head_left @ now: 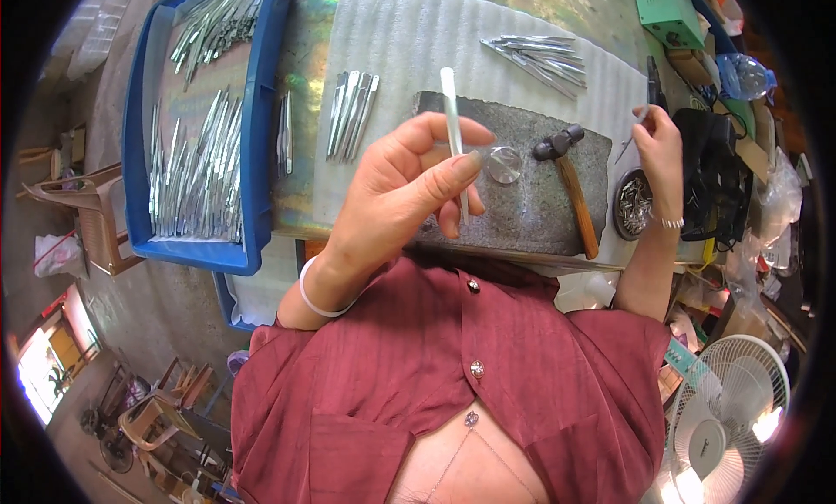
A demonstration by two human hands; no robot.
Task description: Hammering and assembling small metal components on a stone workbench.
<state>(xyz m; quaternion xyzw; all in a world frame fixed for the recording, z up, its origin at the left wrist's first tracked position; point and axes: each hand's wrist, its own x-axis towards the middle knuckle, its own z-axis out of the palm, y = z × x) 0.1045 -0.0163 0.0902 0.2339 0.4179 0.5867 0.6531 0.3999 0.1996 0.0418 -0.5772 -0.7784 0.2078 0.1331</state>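
Note:
My left hand (396, 182) is raised over the front of the work mat, thumb and fingers pinching a slim, shiny, tapered metal strip (451, 104) that stands nearly upright. Right of its fingertips, a small round clear or metal disc (502, 164) rests on a dark grey slab (540, 212). A hammer (573, 191) with a black head and wooden handle lies across the slab's right side. My right hand (659, 147) is closed at the right, beside a dark round dish (620, 224) of small metal parts. A thin light piece shows at its fingertips, too small to name.
Several metal strips lie on the white foam mat (409, 34), in a bundle (352, 112) at left and a fanned pile (540, 58) at the back. A blue tray (259, 156) holds many more. A green box (666, 15), plastic bottle (744, 76) and fan (727, 408) stand at right.

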